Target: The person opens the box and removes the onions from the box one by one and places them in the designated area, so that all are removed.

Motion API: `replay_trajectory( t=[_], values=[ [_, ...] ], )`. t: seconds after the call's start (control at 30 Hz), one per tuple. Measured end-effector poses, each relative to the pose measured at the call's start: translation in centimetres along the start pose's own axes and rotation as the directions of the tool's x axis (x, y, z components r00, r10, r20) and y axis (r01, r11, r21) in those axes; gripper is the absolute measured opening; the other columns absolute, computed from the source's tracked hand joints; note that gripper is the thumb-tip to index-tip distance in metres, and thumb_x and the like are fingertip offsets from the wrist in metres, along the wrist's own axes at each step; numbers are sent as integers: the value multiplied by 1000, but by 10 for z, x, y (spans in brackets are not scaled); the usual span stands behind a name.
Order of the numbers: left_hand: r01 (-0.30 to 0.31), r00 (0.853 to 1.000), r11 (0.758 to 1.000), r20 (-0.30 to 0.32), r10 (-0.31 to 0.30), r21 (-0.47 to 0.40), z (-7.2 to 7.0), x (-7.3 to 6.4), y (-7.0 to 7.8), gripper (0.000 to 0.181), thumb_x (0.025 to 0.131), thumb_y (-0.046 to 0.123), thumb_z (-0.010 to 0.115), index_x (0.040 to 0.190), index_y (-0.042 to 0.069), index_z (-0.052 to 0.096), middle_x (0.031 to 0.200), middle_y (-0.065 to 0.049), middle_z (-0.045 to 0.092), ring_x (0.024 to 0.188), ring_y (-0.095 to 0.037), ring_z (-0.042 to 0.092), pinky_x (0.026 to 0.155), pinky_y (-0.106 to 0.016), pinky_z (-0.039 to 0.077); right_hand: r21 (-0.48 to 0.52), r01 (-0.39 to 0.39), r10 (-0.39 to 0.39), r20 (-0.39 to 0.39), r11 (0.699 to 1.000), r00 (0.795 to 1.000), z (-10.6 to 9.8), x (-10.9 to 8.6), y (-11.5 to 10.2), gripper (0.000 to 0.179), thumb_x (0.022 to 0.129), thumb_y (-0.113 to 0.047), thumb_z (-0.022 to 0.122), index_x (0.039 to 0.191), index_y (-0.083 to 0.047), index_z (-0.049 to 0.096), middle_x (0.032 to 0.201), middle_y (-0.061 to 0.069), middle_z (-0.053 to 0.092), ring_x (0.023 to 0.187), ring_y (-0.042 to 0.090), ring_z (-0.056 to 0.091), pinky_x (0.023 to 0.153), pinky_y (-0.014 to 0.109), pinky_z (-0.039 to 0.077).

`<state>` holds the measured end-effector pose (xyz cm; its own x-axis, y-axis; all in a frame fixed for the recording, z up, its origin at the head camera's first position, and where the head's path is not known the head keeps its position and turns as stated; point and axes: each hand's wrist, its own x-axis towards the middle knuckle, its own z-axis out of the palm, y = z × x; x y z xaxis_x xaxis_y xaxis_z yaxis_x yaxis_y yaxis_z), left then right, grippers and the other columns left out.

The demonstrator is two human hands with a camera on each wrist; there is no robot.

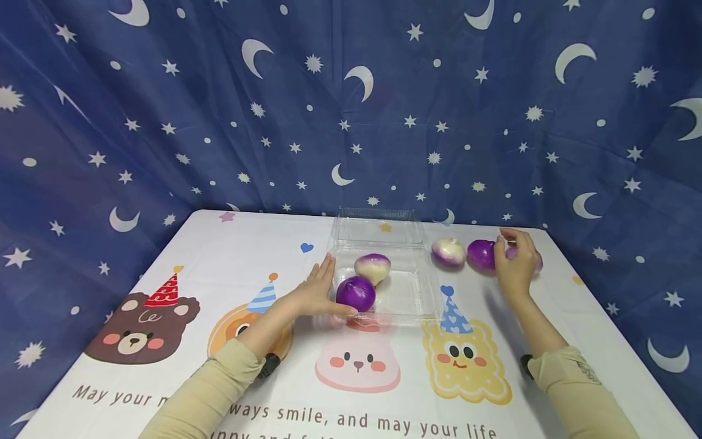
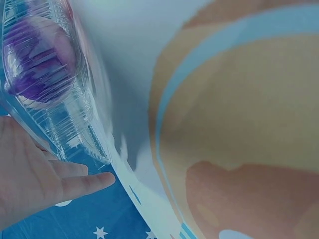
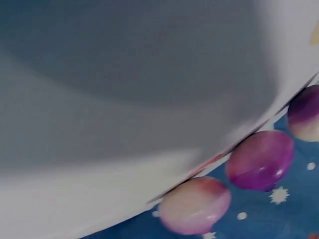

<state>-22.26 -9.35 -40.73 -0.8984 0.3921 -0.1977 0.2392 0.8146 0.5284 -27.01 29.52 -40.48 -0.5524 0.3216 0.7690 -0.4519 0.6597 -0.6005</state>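
A clear plastic box (image 1: 406, 292) stands with its lid (image 1: 362, 230) folded back. Two glossy purple-and-white turnips sit on its left side: a mostly purple turnip (image 1: 355, 294) in front and a paler turnip (image 1: 373, 268) behind. My left hand (image 1: 315, 296) rests against the box's left side, fingers straight, thumb along the front rim. To the right, a whitish turnip (image 1: 448, 252), a purple turnip (image 1: 481, 254) and a third turnip (image 3: 194, 205) lie in a row. My right hand (image 1: 515, 262) is over the third, fingers bent, partly hiding it; the right wrist view shows no fingers on it.
The white tablecloth (image 1: 384, 366) carries printed cartoon figures and lettering. Behind the table's far edge hangs a dark blue curtain (image 1: 307, 140) with moons and stars. The folded-back lid lies near that edge.
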Motion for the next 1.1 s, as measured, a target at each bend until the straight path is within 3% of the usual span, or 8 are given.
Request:
replay_trajectory(
  t=[0.13,0.27,0.43,0.57,0.67,0.83,1.03,1.1],
  values=[
    [-9,1000,1000,8,9,1,0,1,1,127,68,64,71,151,3,-4,158,-11,-14,145,-41,-3,107,-68,18,50,113,-112,-15,992,994,3,-4,-13,16,82,10,57,96,12,63,91,27,61,91,-13,46,80,8,39],
    [-9,1000,1000,-1,9,7,0,1,1,127,68,64,71,151,3,-4,158,-11,-14,145,-41,-3,107,-68,19,69,205,-209,67,976,976,8,-6,-24,18,80,12,58,97,10,63,93,25,62,91,3,53,86,6,38],
    [-7,1000,1000,-3,7,9,-1,0,2,128,68,63,72,151,3,-5,158,-11,-14,144,-42,-3,107,-68,19,84,297,-308,183,951,934,13,-10,-38,25,76,11,62,101,7,63,102,24,64,98,34,58,98,7,34],
    [-11,1000,1000,0,11,12,0,1,3,128,68,64,71,151,3,-4,158,-11,-14,144,-42,-2,107,-69,18,94,349,-360,305,933,882,15,-15,-48,38,74,7,69,111,5,62,117,22,62,109,39,57,104,6,30],
    [-8,1000,1000,-2,8,15,0,2,3,128,68,64,71,151,3,-5,158,-11,-14,144,-42,-3,107,-69,19,92,379,-381,425,921,821,17,-18,-57,51,73,3,74,121,1,58,130,20,56,117,38,54,105,20,39],
    [-9,1000,1000,-4,9,14,0,1,3,128,68,65,71,151,3,-4,158,-11,-14,145,-41,-3,108,-68,18,131,406,-396,614,904,683,25,-21,-69,71,72,-7,80,135,-5,47,150,18,32,131,44,40,99,55,42],
    [-7,1000,1000,-3,7,17,0,0,1,128,68,64,71,151,3,-4,158,-12,-14,145,-41,-4,109,-67,18,183,410,-385,783,893,488,38,-22,-79,85,73,-20,81,145,-15,35,158,16,7,143,45,11,106,65,27],
    [-6,1000,1000,-4,6,16,1,0,0,128,68,64,71,151,3,-4,158,-12,-13,145,-41,-4,108,-67,18,186,408,-369,821,894,434,42,-23,-80,86,73,-23,80,145,-18,34,159,16,3,144,44,4,109,66,20]
  ],
)
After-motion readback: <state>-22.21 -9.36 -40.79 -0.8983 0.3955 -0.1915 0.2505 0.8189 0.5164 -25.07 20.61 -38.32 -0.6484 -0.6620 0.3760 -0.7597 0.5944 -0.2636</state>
